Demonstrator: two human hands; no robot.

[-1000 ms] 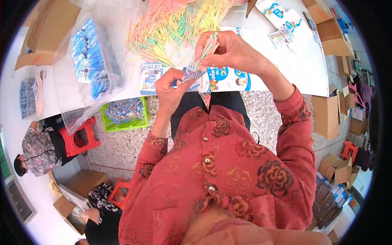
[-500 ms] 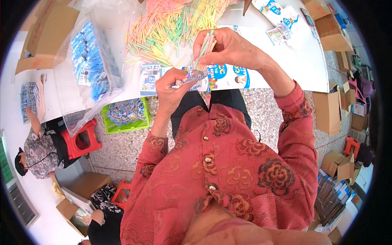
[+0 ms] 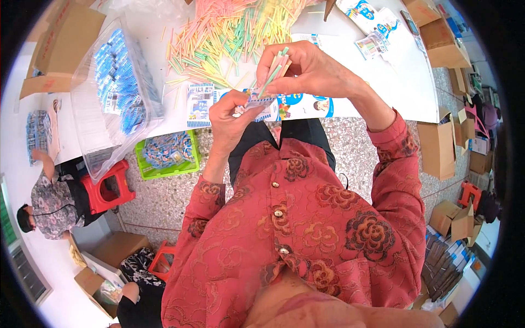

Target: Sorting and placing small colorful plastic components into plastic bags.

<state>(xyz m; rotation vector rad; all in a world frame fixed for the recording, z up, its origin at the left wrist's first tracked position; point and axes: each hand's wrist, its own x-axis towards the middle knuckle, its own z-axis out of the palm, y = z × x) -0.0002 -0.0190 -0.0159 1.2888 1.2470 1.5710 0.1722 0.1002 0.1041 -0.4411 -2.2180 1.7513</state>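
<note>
at upper centre of the frame, the right hand (image 3: 314,71) pinches a small bundle of coloured sticks (image 3: 273,74), tilted down-left into a small printed packet (image 3: 257,102) gripped by the left hand (image 3: 229,117). behind them, a loose pile of sticks (image 3: 229,38) lies on the white surface (image 3: 394,71). clear bag of blue packets (image 3: 117,93) sits at upper left.

Heap of pastel plastic straws (image 3: 235,33) blocks table centre beyond hands. Clear plastic bag of blue packets (image 3: 117,93) fills left side. Printed blue-and-white paper packets (image 3: 306,104) crowd near edge. Bare white tabletop (image 3: 394,82) open to right. Brown cardboard boxes (image 3: 437,147) hem right floor.
</note>
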